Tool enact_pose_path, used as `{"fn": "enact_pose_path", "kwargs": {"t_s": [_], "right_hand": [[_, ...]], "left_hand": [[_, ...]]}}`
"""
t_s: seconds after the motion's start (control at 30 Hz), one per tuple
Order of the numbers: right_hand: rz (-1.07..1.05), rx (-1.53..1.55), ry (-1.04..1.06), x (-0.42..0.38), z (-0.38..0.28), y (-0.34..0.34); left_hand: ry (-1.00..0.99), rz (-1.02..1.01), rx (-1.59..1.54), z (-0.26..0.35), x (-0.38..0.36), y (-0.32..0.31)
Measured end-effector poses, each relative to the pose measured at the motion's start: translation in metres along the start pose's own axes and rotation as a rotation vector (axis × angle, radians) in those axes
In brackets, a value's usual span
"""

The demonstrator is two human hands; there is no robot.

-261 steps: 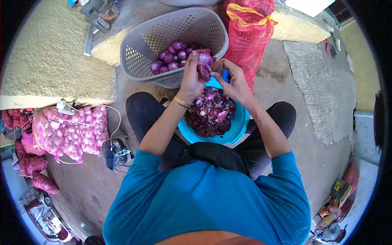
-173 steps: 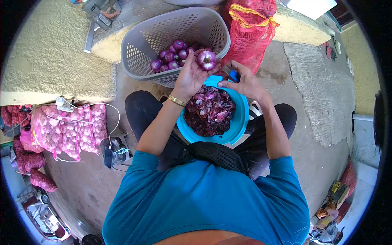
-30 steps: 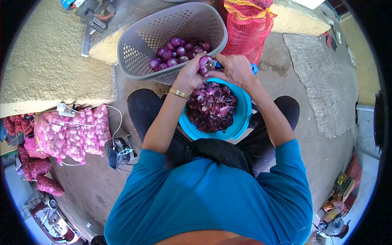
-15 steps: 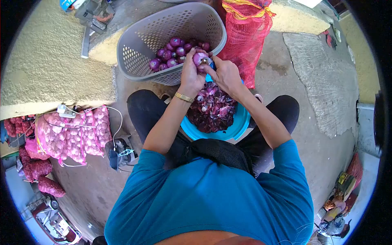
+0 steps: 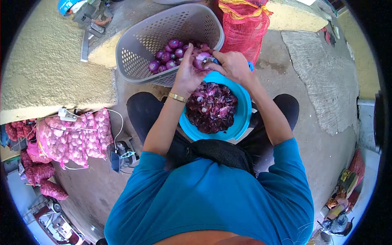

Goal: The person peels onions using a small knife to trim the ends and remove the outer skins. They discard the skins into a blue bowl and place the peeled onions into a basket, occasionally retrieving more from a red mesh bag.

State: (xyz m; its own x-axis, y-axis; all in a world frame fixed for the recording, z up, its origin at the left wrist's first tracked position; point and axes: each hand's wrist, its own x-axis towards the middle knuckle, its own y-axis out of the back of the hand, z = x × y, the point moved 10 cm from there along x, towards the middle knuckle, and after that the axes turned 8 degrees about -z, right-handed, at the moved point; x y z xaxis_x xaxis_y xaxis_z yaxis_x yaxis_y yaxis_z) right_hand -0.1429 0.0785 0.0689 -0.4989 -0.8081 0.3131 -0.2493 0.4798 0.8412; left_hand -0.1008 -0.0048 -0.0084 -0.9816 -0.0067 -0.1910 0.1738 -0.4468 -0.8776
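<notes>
My left hand (image 5: 188, 77), a gold watch on its wrist, is closed round a red onion (image 5: 201, 60) at the near rim of the grey basket. My right hand (image 5: 236, 67) presses against the onion's right side, its fingers closed on a small blue tool (image 5: 216, 61). Most of that tool is hidden by the fingers. Under my hands, a turquoise basin (image 5: 244, 110) between my legs holds a heap of dark onion skins (image 5: 212, 108). Several glossy purple onions (image 5: 173, 53) lie in the perforated grey basket (image 5: 141, 53) beyond.
Behind the basin stands a red mesh sack (image 5: 245, 36). To the left, pink net bags of bulbs (image 5: 73, 136) lie under a white power strip (image 5: 67, 114) with its cable. A flattened sack (image 5: 318, 77) covers the floor at right.
Both hands have turned slightly around the onion. My right hand has shifted a little to the right, and my left fingers have straightened somewhat.
</notes>
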Motion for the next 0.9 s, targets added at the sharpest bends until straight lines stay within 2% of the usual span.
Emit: {"fn": "enact_pose_path", "kwargs": {"t_s": [0.07,0.13,0.2,0.23,0.3,0.43,0.53,0.6,0.73,0.9], "right_hand": [[-0.066,-0.138,0.097,0.002,-0.014,0.0],[-0.062,-0.174,0.073,0.0,-0.015,-0.008],[-0.037,-0.171,0.03,-0.002,-0.014,-0.008],[-0.036,-0.172,0.033,-0.001,-0.015,-0.008],[-0.045,-0.188,0.005,-0.002,-0.012,-0.009],[-0.057,-0.175,0.034,-0.003,-0.014,-0.011],[-0.077,-0.169,-0.002,-0.004,-0.014,-0.019],[-0.049,-0.141,-0.063,-0.007,-0.012,-0.02],[-0.073,-0.132,-0.091,-0.008,-0.008,-0.029],[-0.031,0.012,-0.198,-0.011,-0.003,-0.036]], "left_hand": [[0.072,0.022,-0.056,-0.013,0.009,0.022],[0.05,-0.038,-0.086,-0.012,0.014,0.022],[-0.015,0.092,-0.092,-0.011,0.012,0.037],[-0.018,0.09,-0.092,-0.008,0.014,0.042],[0.118,0.032,-0.096,-0.016,0.018,0.046],[0.155,0.052,-0.024,-0.018,0.022,0.057],[0.1,0.059,-0.028,-0.014,0.02,0.047],[-0.087,0.243,0.057,-0.004,0.01,0.05],[-0.235,0.197,0.155,0.008,0.009,0.042],[-0.41,0.252,0.137,0.02,0.001,0.038]]}}
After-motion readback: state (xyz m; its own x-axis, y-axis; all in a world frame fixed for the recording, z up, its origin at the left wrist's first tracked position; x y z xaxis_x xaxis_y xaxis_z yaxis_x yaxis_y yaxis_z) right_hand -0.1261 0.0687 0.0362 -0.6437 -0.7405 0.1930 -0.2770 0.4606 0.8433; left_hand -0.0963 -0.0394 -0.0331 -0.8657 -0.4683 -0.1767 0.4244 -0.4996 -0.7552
